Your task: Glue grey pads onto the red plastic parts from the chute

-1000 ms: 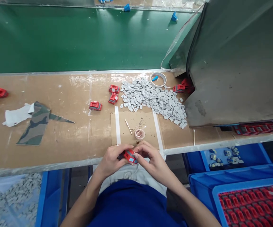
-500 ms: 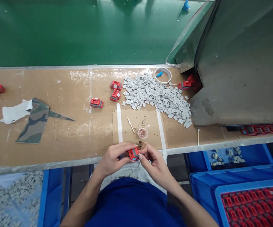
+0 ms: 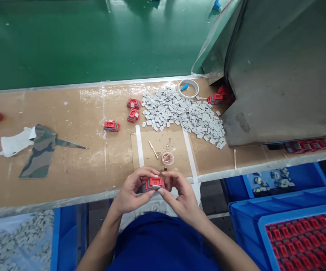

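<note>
A red and grey plastic part (image 3: pixel 155 182) with a recessed top is held between both hands at the table's front edge. My left hand (image 3: pixel 134 190) grips its left side, thumb in front and fingers behind. My right hand (image 3: pixel 179 190) closes on its right side, the thumb at the front lower edge near a small light patch. Just beyond the hands stands a small clear cup (image 3: pixel 167 158) with a little liquid in it. A white stick (image 3: pixel 153 149) lies to the cup's left on a taped cardboard sheet (image 3: pixel 174 145).
A heap of small grey tiles (image 3: pixel 176 109) spreads behind the sheet, beside a tape roll (image 3: pixel 189 96). Three similar red parts (image 3: pixel 111 126) sit to the left. Camouflage cloth (image 3: pixel 41 150) lies farther left. A metal housing (image 3: pixel 276 75) stands right; blue crates (image 3: pixel 267 222) flank me below.
The red part has turned so that its recessed top now faces up towards me. My right fingers have shifted from a pinch at its corner to a hold along its right side.
</note>
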`<state>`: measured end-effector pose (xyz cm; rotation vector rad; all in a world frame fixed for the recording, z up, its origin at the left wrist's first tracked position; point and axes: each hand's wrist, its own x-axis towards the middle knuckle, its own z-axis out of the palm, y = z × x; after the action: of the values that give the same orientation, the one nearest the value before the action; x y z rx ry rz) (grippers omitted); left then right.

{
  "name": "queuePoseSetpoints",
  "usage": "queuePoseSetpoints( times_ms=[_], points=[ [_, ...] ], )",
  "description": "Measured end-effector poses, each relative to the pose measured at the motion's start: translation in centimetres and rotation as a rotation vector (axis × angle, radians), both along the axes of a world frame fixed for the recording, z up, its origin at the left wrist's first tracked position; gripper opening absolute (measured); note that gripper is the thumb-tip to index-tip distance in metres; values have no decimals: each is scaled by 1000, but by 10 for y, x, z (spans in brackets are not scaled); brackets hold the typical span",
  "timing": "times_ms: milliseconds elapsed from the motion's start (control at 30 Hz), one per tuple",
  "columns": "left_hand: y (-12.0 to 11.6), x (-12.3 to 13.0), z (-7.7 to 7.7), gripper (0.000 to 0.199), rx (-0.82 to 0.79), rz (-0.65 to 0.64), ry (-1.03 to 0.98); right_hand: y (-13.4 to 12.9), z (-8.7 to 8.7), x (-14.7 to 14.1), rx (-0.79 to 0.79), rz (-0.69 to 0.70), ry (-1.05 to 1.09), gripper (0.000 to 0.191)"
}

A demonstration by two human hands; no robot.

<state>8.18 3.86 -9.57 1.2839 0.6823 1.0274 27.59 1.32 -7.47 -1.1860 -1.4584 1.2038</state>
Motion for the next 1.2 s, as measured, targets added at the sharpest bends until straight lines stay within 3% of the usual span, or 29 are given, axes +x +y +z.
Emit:
queuePoseSetpoints(
  times_ms=[133, 300, 533, 967, 1200],
  points=[
    [-4, 0, -1, 25, -53, 18, -115, -8, -8, -8, 21, -46, -4, 35],
    [-3, 0, 1, 4, -82, 51, -68, -8, -8, -14, 179, -111, -107, 32],
    [-1, 2, 0, 8, 8, 131, 131, 0, -5, -7, 300, -85, -200, 38],
    [0, -2, 1, 8, 46, 120, 103, 12, 12, 0, 466, 77, -411, 25],
    [2, -1, 4, 4, 17, 128, 90, 10, 8, 3, 379, 80, -280, 41]
  ],
)
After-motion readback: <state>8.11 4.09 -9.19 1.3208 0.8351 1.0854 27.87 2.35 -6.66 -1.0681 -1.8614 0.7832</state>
